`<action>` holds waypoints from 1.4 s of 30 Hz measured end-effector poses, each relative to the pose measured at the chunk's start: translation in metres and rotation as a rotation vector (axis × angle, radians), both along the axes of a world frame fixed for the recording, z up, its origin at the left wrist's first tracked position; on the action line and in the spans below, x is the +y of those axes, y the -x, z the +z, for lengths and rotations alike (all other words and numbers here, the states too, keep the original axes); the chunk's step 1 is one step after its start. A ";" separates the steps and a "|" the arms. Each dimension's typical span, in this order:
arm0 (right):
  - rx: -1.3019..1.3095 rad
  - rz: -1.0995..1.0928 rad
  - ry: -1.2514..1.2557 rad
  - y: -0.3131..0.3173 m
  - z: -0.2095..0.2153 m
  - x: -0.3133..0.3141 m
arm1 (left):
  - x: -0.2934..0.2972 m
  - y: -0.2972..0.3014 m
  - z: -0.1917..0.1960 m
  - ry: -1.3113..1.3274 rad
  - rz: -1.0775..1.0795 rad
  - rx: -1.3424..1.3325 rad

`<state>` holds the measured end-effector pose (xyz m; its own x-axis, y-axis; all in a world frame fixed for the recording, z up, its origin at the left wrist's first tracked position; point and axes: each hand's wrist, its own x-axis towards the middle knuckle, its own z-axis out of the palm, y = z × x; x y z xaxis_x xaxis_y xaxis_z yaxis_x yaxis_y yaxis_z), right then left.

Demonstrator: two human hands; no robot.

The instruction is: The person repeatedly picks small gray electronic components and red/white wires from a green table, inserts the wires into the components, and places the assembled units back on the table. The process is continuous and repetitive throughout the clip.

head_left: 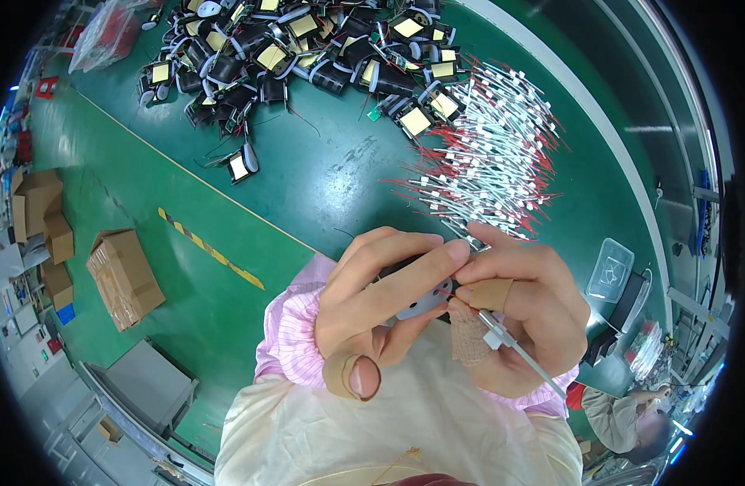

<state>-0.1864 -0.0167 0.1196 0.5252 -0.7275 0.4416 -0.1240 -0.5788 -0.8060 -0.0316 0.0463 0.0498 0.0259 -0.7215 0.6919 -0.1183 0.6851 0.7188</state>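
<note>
Close in front of my body, my left hand (381, 296) is closed around a small black and grey device housing (425, 303), mostly covered by the fingers. A tan cover wraps my left thumb. My right hand (530, 304), with tan tape on its fingers, pinches a thin cable (522, 356) at the housing's right side. The cable has a white connector and grey-white sleeve trailing down to the right; a red wire end touches or nearly touches the housing. Beyond my hands lies a heap of similar cables (502, 142) with red ends.
Black device housings with pale yellow pads (271, 57) pile up at the table's far side; one housing (243, 164) lies apart. A clear plastic tray (610, 269) sits right. Left of the table are a cardboard box (125, 279) and grey cart (150, 385). Another person (619, 417) sits lower right.
</note>
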 end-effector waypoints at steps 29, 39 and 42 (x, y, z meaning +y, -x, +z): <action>0.043 0.068 -0.113 0.006 0.003 -0.004 | -0.005 -0.006 0.003 -0.018 -0.083 -0.021; 0.036 0.054 -0.101 0.004 0.003 -0.002 | -0.006 -0.006 0.002 -0.026 -0.084 -0.016; 0.029 0.035 -0.082 0.003 0.002 0.000 | -0.005 -0.006 0.002 -0.027 -0.079 -0.018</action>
<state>-0.1889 -0.0163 0.1212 0.5625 -0.7414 0.3659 -0.1287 -0.5158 -0.8470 -0.0254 0.0416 0.0522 -0.0445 -0.7395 0.6717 -0.0776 0.6729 0.7356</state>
